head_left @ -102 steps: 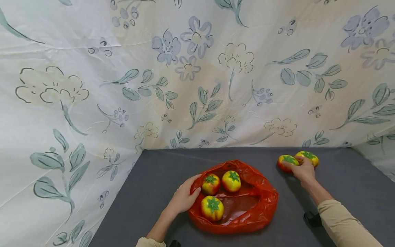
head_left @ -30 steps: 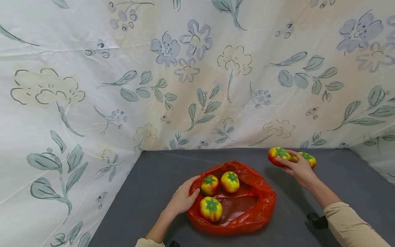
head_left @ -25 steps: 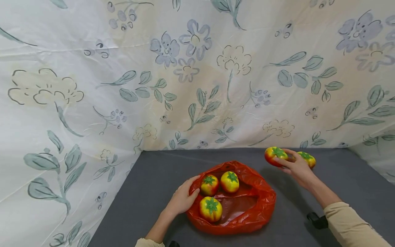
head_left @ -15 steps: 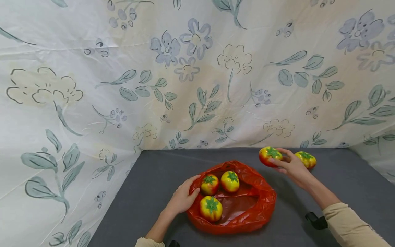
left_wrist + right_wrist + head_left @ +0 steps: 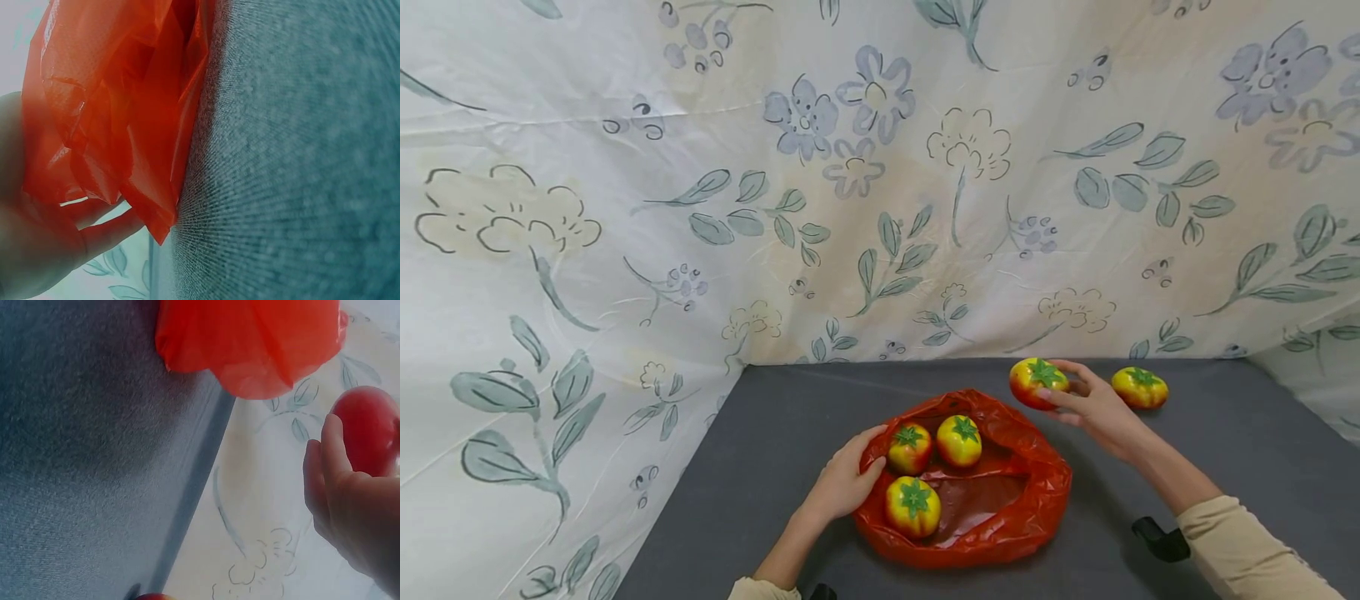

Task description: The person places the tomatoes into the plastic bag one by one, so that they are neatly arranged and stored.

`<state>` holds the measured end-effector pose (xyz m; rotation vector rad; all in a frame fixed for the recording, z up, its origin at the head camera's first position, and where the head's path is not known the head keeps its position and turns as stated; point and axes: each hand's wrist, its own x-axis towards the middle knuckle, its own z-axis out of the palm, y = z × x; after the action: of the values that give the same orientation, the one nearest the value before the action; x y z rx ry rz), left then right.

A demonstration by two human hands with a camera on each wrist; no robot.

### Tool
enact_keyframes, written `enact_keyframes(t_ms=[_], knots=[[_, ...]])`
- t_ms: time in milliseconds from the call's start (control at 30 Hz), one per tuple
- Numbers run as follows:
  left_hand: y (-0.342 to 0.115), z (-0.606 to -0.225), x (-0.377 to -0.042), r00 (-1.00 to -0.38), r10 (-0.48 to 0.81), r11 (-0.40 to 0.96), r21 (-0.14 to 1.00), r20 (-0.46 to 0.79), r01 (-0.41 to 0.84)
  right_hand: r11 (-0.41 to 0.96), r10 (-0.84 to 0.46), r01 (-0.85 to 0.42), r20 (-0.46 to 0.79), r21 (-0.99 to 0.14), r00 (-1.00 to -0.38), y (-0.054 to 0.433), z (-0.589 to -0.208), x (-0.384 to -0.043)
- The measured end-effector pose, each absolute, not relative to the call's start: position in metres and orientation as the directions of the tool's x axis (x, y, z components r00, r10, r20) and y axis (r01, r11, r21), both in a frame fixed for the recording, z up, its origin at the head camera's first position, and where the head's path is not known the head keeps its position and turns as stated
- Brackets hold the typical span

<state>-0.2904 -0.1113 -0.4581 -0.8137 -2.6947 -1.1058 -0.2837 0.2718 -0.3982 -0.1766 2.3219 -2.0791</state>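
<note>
My right hand (image 5: 1099, 410) grips a glossy red-and-yellow tomato (image 5: 1037, 385) with a green star-shaped top, raised over the table's back part. In the right wrist view the fingers (image 5: 337, 450) curve around the red tomato (image 5: 369, 431). At the middle stands a red plastic bag (image 5: 1048, 500), its mouth spread wide, with three similar tomatoes inside at its left. My left hand (image 5: 842, 477) holds the bag's left rim between thumb and fingers. From the left wrist, the bag (image 5: 125, 100) partly hides those fingers.
Another yellow-and-red tomato (image 5: 1140, 388) lies at the dark table's (image 5: 760, 433) back right. A floral cloth (image 5: 880, 250) hangs behind the table and along its left side. Black wrist straps (image 5: 1161, 540) show near the sleeves.
The right hand has lifted one tomato off the table from beside the other and carried it left toward the bag. My left hand has stayed on the rim.
</note>
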Motion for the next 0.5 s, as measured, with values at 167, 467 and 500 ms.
enact_keyframes(t_ms=[167,467,500], knots=[[-0.111,-0.458,-0.291,-0.850,0.435,0.592,0.618,0.297,0.518,0.096,-0.109,-0.063,0.052,-0.993,-0.993,0.267,-0.398,-0.282],[-0.112,-0.458,-0.291,-0.848,0.437,0.590,0.616,0.299,0.521,0.069,-0.138,-0.036,0.027,-0.997,-0.990,0.261,-0.394,-0.279],[-0.112,-0.458,-0.291,-0.847,0.438,0.588,0.617,0.300,0.523,0.065,-0.140,-0.034,0.025,-0.997,-0.990,0.260,-0.394,-0.279]])
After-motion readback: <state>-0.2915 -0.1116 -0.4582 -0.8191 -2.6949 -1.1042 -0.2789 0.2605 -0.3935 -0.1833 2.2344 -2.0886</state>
